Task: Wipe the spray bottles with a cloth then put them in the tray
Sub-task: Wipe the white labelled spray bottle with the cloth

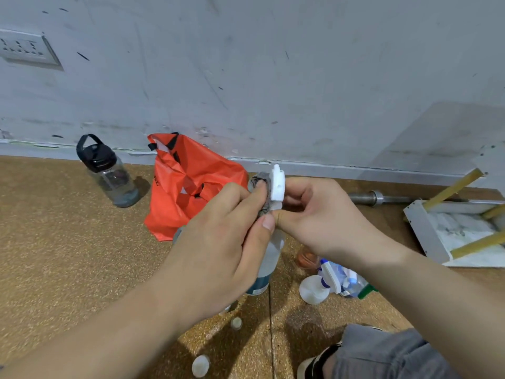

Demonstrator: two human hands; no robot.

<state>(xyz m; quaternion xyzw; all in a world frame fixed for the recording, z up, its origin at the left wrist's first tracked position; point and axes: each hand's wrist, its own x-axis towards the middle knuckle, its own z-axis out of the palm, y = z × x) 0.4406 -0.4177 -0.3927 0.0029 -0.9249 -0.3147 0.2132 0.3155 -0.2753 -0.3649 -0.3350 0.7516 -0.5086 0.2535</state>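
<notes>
A spray bottle (pixel 269 258) with a white trigger head is held up in the middle of the view, its body hanging down towards the floor. My right hand (pixel 319 217) grips the bottle just under the white head. My left hand (pixel 224 242) pinches a grey cloth (pixel 261 184) against the left side of the head. Several more spray bottles (pixel 332 277) lie on the floor below my right forearm. The white tray (pixel 426 231), with yellow bars, sits at the right edge.
An orange plastic bag (pixel 185 187) stands by the wall behind my hands. A clear water bottle (pixel 109 173) with a black lid is at the left. A metal bar (pixel 382 198) lies along the wall. Small round caps (pixel 200 365) dot the brown floor; my knee (pixel 382 354) is at lower right.
</notes>
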